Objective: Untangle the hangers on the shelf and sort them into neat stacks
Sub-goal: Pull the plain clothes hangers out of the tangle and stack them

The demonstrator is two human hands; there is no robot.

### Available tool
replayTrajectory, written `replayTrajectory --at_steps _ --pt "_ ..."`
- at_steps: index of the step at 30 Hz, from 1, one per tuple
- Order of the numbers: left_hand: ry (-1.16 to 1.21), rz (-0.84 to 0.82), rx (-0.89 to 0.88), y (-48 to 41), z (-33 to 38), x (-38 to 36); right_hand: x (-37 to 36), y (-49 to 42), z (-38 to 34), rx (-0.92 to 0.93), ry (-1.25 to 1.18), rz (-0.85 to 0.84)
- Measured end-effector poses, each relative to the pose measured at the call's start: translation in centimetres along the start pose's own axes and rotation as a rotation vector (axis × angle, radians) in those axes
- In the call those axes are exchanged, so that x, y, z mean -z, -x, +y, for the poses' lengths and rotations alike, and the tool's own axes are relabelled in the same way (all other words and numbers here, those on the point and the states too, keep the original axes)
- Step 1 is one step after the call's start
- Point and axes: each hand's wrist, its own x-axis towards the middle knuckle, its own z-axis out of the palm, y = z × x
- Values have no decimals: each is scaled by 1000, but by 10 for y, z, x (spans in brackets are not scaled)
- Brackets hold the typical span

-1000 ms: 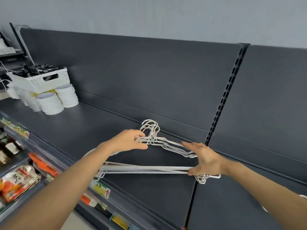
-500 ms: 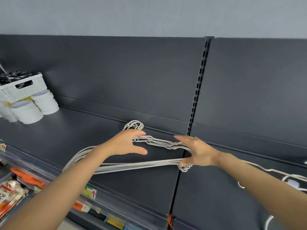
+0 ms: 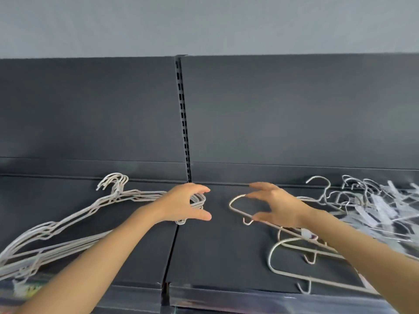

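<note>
A neat stack of white wire hangers (image 3: 95, 207) lies on the dark shelf (image 3: 222, 250) at the left, hooks toward the back panel. My left hand (image 3: 186, 205) hovers over the stack's right end with fingers spread, gripping nothing. My right hand (image 3: 274, 205) is open just right of the shelf seam, its fingertips next to the rounded end of a loose white hanger (image 3: 235, 206). Two more loose white hangers (image 3: 278, 248) lie under my right forearm. A tangled heap of hangers and clear clip hangers (image 3: 374, 200) fills the far right.
A slotted upright (image 3: 183, 121) splits the dark back panel behind my hands. The shelf's front edge (image 3: 226, 291) runs along the bottom, with blurred price labels at the lower left.
The view has swung right, bringing the tangled heap into sight. My right hand has let go of the stack's end and moved right to a loose hanger. My left hand has slid to the stack's right end.
</note>
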Motion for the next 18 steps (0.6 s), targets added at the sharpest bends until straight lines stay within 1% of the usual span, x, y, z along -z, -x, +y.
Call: replayTrajectory --at_steps 2,6,15,18 --pt "-23 -45 -26 -11 21 -13 8 22 20 -52 21 14" --pt "-43 -98 -147 -33 61 -39 17 59 56 -138 37 49" --pt "-124 -200 -261 -78 126 -88 23 130 115 -206 160 82" --pt "-149 -198 -265 -91 143 -100 21 147 131 -167 228 139"
